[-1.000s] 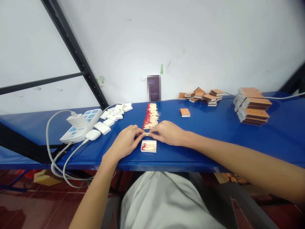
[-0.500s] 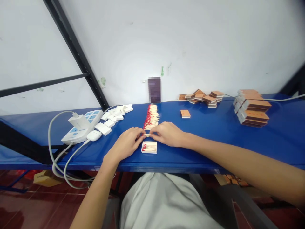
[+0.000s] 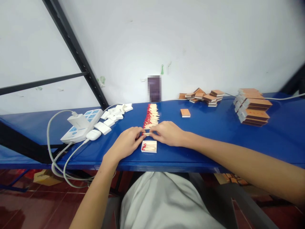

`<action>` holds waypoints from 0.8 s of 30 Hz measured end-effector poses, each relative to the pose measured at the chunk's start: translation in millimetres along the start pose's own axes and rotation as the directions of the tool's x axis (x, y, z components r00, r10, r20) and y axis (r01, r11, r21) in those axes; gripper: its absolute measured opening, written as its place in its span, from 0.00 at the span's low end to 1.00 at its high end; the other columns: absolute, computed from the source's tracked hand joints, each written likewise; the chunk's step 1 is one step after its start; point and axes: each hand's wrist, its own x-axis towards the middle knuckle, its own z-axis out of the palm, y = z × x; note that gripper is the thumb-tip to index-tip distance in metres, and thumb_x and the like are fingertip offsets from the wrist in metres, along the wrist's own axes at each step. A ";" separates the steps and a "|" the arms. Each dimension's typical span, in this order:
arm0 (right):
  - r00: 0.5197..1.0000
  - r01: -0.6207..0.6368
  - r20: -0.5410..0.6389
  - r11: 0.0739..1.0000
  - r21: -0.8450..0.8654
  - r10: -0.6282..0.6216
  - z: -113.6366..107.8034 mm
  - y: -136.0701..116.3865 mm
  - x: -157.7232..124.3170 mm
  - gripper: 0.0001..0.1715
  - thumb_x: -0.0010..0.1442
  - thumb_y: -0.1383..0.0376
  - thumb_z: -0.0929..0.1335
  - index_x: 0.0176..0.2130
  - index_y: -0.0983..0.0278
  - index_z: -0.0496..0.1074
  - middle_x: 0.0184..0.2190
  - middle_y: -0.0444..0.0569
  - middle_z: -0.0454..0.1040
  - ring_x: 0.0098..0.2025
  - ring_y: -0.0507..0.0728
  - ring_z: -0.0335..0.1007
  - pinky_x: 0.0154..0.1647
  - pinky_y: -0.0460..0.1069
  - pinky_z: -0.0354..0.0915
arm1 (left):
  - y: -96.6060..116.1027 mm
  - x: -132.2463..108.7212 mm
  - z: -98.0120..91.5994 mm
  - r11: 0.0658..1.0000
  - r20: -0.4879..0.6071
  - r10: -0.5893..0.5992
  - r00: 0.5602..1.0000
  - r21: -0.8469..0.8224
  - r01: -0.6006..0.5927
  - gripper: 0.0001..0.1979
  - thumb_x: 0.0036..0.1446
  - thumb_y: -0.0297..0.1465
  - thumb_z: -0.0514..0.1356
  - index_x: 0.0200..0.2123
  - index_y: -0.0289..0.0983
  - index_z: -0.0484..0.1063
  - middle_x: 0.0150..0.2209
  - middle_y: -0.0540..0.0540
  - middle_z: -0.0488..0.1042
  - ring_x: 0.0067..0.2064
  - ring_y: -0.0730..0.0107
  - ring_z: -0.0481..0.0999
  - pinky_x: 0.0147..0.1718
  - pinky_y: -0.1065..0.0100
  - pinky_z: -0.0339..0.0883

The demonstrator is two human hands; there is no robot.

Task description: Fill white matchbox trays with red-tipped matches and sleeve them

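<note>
Between my two hands lie a few matches point(image 3: 147, 134), pinched at both ends just above the table. My left hand point(image 3: 130, 140) closes its thumb and forefinger on the red-headed end. At the pale wooden end, the fingertips of my right hand point(image 3: 165, 133) are closed. How many matches are held I cannot tell. Right below, a white matchbox tray point(image 3: 149, 151) holds several matches with red heads to the left. Beyond my fingers, a long row of loose matches point(image 3: 152, 114) runs back toward the wall, heads also to the left.
White empty trays point(image 3: 116, 111) lie in a heap at left, beside a power strip point(image 3: 82, 127) with a white charger case point(image 3: 93, 135) and cables. One brown matchbox point(image 3: 185, 113) lies right of the matches. More matchboxes point(image 3: 207, 95) are piled behind it, with wrapped stacks point(image 3: 254, 108) farther right.
Hardly anything differs. Both hands keep the matches pinched in the same place, and the view has shifted very slightly.
</note>
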 end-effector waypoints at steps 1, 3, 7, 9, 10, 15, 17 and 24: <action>1.000 0.000 -0.002 1.000 0.002 0.000 -0.1 -0.2 -0.2 0.18 0.69 0.56 0.61 0.40 0.60 0.76 0.33 0.49 0.80 0.33 0.56 0.73 0.30 0.48 0.51 | 0.6 -0.1 -0.4 1.000 0.010 -0.011 1.000 -0.006 0.011 0.11 0.69 0.37 0.51 0.41 0.39 0.71 0.30 0.49 0.72 0.32 0.64 0.72 0.31 0.67 0.60; 1.000 0.002 -0.006 1.000 0.001 -0.002 -0.2 -0.5 -0.4 0.17 0.69 0.56 0.61 0.39 0.60 0.75 0.32 0.49 0.79 0.33 0.56 0.73 0.29 0.48 0.50 | 1.7 -0.4 -1.3 0.999 0.037 -0.033 0.999 -0.021 0.034 0.11 0.70 0.37 0.51 0.41 0.40 0.70 0.30 0.50 0.72 0.31 0.65 0.72 0.29 0.68 0.58; 1.000 0.009 -0.003 1.000 -0.011 -0.009 0.1 -0.8 -0.3 0.18 0.69 0.56 0.60 0.39 0.60 0.75 0.33 0.49 0.79 0.33 0.56 0.72 0.29 0.48 0.48 | 1.6 -0.8 -1.8 0.998 0.082 -0.046 0.996 -0.026 0.048 0.11 0.70 0.37 0.49 0.41 0.40 0.68 0.31 0.49 0.74 0.30 0.64 0.73 0.28 0.68 0.58; 1.000 0.010 0.001 1.000 -0.008 -0.010 0.1 -0.7 -0.1 0.18 0.69 0.56 0.60 0.40 0.60 0.75 0.33 0.49 0.79 0.33 0.56 0.72 0.29 0.48 0.48 | 0.4 -1.0 -1.4 0.999 0.090 -0.043 0.995 -0.016 0.045 0.12 0.71 0.38 0.48 0.42 0.40 0.68 0.32 0.48 0.75 0.31 0.64 0.74 0.29 0.68 0.59; 1.000 0.010 0.003 1.000 -0.002 -0.010 -0.1 -0.6 0.0 0.18 0.70 0.56 0.60 0.40 0.60 0.75 0.33 0.49 0.79 0.33 0.56 0.72 0.29 0.48 0.48 | -0.2 -1.1 -1.2 0.999 0.093 -0.041 0.995 -0.010 0.042 0.12 0.71 0.38 0.48 0.42 0.40 0.68 0.32 0.48 0.75 0.32 0.63 0.74 0.30 0.68 0.59; 1.000 0.024 -0.008 0.999 0.047 -0.024 -2.1 -0.3 -1.0 0.17 0.70 0.57 0.60 0.39 0.61 0.73 0.31 0.47 0.78 0.32 0.54 0.70 0.30 0.48 0.48 | -1.2 -1.0 -1.0 0.999 0.102 -0.039 0.994 0.003 0.039 0.12 0.72 0.38 0.46 0.40 0.40 0.66 0.35 0.47 0.76 0.33 0.62 0.75 0.31 0.67 0.60; 0.999 0.029 -0.020 0.997 0.067 -0.027 -2.3 0.0 -1.4 0.16 0.70 0.58 0.60 0.38 0.61 0.73 0.29 0.46 0.77 0.30 0.54 0.69 0.29 0.48 0.48 | -0.7 -0.6 -1.1 0.999 0.103 -0.045 0.994 -0.004 0.045 0.12 0.72 0.37 0.46 0.40 0.40 0.65 0.35 0.47 0.76 0.34 0.62 0.75 0.32 0.67 0.60; 0.997 0.047 -0.074 0.988 0.147 -0.036 -0.6 2.3 -1.1 0.13 0.68 0.59 0.62 0.37 0.61 0.73 0.25 0.44 0.72 0.27 0.52 0.63 0.28 0.47 0.47 | -0.3 0.3 -1.0 0.998 0.106 -0.054 0.993 -0.015 0.056 0.11 0.72 0.37 0.46 0.41 0.41 0.63 0.36 0.47 0.75 0.35 0.61 0.75 0.33 0.66 0.60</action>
